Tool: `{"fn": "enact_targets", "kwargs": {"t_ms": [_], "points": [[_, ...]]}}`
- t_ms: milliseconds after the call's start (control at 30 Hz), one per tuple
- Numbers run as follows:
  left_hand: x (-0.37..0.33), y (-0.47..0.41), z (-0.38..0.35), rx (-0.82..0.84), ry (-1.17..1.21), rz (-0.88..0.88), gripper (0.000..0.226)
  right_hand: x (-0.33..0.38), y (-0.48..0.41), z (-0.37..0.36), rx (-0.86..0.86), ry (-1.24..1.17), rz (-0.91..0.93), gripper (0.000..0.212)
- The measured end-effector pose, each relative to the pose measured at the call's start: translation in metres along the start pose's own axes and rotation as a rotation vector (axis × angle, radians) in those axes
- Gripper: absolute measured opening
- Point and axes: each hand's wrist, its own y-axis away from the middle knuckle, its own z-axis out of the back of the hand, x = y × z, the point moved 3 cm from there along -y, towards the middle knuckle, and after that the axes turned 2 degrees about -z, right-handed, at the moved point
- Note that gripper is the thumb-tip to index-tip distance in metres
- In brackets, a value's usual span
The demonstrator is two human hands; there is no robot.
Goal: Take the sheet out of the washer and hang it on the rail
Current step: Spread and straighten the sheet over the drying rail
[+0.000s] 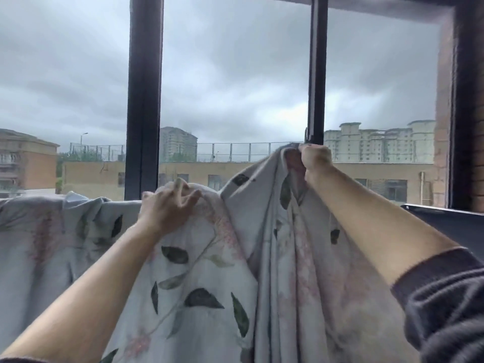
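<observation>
One wide window with dark posts fills the view, with blocks of flats beyond it. The sheet, pale grey with dark leaves and pink blossom, takes up the lower half. From 9 o'clock to the middle it is draped over a straight support that it hides. Right of the middle it rises in a bunched peak toward 2 o'clock. A dark sleeve sits at 4 o'clock. The right hand is a fist, its fingers gripping that peak. The left hand, at the centre, rests on the draped fold, fingers spread and loose.
</observation>
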Motion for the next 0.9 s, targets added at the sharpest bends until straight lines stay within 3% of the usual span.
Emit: {"fn": "enact_targets", "kwargs": {"t_ms": [67, 167, 333, 400, 467, 533, 600, 667, 700, 767, 833, 900], "points": [[-0.012, -0.002, -0.004, -0.003, 0.059, -0.159, 0.047, 0.020, -0.021, 0.001, -0.078, 0.016, 0.057, 0.025], [-0.015, -0.011, -0.008, -0.015, 0.070, -0.281, 0.060, 0.054, -0.059, 0.022, -0.263, -0.007, 0.157, 0.026], [-0.026, -0.094, 0.013, -0.276, -0.082, -0.076, 0.038, 0.075, -0.111, 0.026, -0.410, 0.178, 0.373, 0.029], [-0.021, -0.135, -0.001, -0.139, -0.154, 0.083, 0.033, 0.054, -0.120, 0.017, -0.379, 0.295, 0.478, 0.028], [-0.014, -0.146, -0.039, 0.178, -0.226, 0.204, 0.026, 0.010, -0.120, 0.003, -0.177, 0.430, 0.517, 0.024], [-0.014, -0.130, -0.088, 0.624, -0.374, 0.187, 0.023, -0.051, -0.113, -0.011, 0.174, 0.744, 0.418, 0.021], [-0.018, -0.110, -0.112, 1.027, -0.359, 0.176, 0.032, -0.111, -0.098, -0.019, 0.706, 1.305, 0.111, 0.031], [-0.017, -0.105, -0.123, 1.192, -0.258, 0.158, 0.036, -0.137, -0.085, -0.013, 0.999, 1.681, -0.207, 0.044], [-0.016, -0.107, -0.125, 1.144, -0.249, 0.091, 0.035, -0.137, -0.081, -0.011, 1.050, 1.707, -0.259, 0.045], [-0.022, -0.114, -0.115, 0.848, -0.192, 0.034, 0.027, -0.123, -0.075, -0.011, 0.996, 1.569, -0.018, 0.038], [-0.034, -0.114, -0.088, 0.497, -0.066, 0.030, 0.026, -0.106, -0.077, -0.011, 0.726, 1.225, 0.183, 0.024], [-0.069, -0.106, -0.061, 0.314, 0.077, -0.077, 0.033, -0.093, -0.073, -0.003, 0.557, 0.999, 0.296, 0.020]]}}
